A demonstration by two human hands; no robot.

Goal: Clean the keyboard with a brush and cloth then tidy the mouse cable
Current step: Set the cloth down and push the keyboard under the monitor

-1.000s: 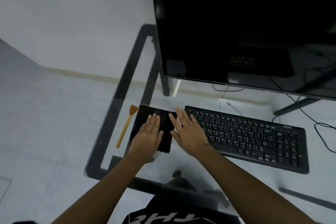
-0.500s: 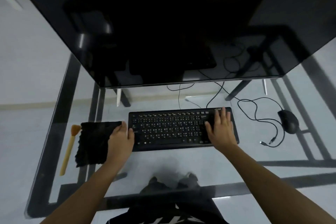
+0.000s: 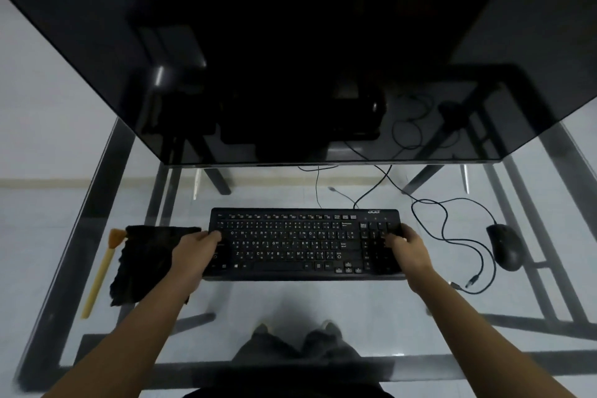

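Note:
A black keyboard (image 3: 297, 244) lies flat on the glass desk (image 3: 290, 310) in front of me. My left hand (image 3: 193, 254) grips its left end, thumb on the keys. Over on the keypad side, my right hand (image 3: 408, 252) grips the right end. A black cloth (image 3: 142, 265) lies just left of the keyboard, partly under my left wrist. Left of the cloth lies a brush (image 3: 101, 271) with a yellow handle and orange bristles. A black mouse (image 3: 505, 247) sits at the right, its cable (image 3: 452, 229) looping loosely across the glass to an unplugged end.
A large dark monitor (image 3: 290, 52) hangs over the back of the desk, its stand legs behind the keyboard. A keyboard cable runs back under it. The desk's dark metal frame shows through the glass. My knees and feet are visible below.
My view has swung right to centre on the keyboard. My left hand left the cloth and my right hand crossed to the far end; both now clasp the keyboard's ends.

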